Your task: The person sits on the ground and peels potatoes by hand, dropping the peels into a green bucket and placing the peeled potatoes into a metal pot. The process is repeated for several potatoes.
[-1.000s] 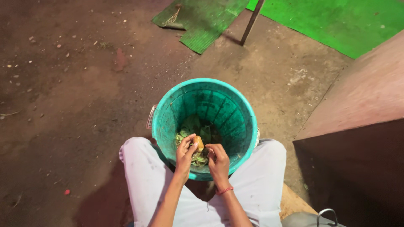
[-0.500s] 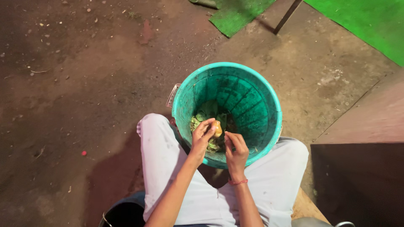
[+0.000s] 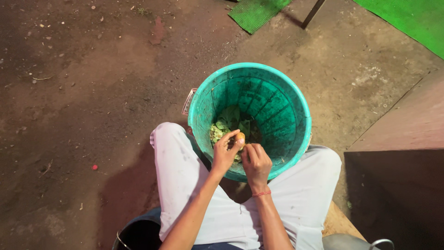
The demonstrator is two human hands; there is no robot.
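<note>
A teal plastic bucket [image 3: 277, 92] stands between my knees, with green leafy scraps [image 3: 226, 122] lying at its bottom. Over its near rim my left hand [image 3: 224, 155] pinches a small yellowish-brown round piece [image 3: 240, 137] between thumb and fingers. My right hand [image 3: 255, 162] is curled just beside it, its fingertips touching the same piece; a red thread circles that wrist. Whether the right hand holds a small tool is hidden. I sit with white trousers [image 3: 180, 180] spread around the bucket.
Dark dirt ground with small pebbles spreads to the left. Green mats [image 3: 252, 14] lie at the top, with a thin dark pole [image 3: 312, 14] beside them. A brown flat surface [image 3: 411, 125] is at the right. A dark metal pot [image 3: 136, 234] sits at the bottom left.
The view has shifted, so the bucket now sits higher and more to the right. Both hands stay over the near rim, still working the small round piece.
</note>
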